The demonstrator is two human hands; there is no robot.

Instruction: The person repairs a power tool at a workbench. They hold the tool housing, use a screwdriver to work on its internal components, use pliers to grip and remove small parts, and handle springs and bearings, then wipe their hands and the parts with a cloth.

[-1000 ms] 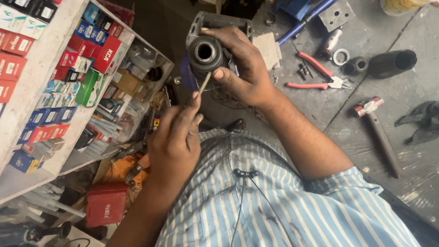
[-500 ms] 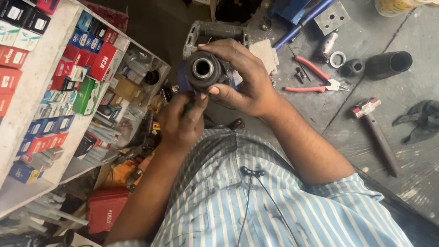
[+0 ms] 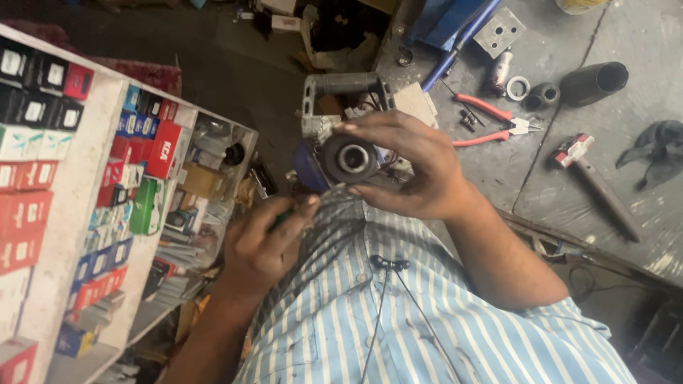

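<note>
The right hand (image 3: pixel 409 167) holds a round metal housing (image 3: pixel 350 158) up before the chest, fingers curled over its top edge and thumb under it, bore facing up. It looks heavy, stiff and probably greasy, so the rim is the sure place to grip. The left hand (image 3: pixel 260 245) is closed around a thin tool (image 3: pixel 284 215), tip near the housing's lower edge. Red pliers (image 3: pixel 491 121) and a hammer (image 3: pixel 594 181) lie on the counter (image 3: pixel 640 107); boxes fill the shelf (image 3: pixel 85 213).

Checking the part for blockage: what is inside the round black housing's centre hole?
Round black housing shows a pale metal ring around a dark bore; deeper inside is too dark to see.
</note>
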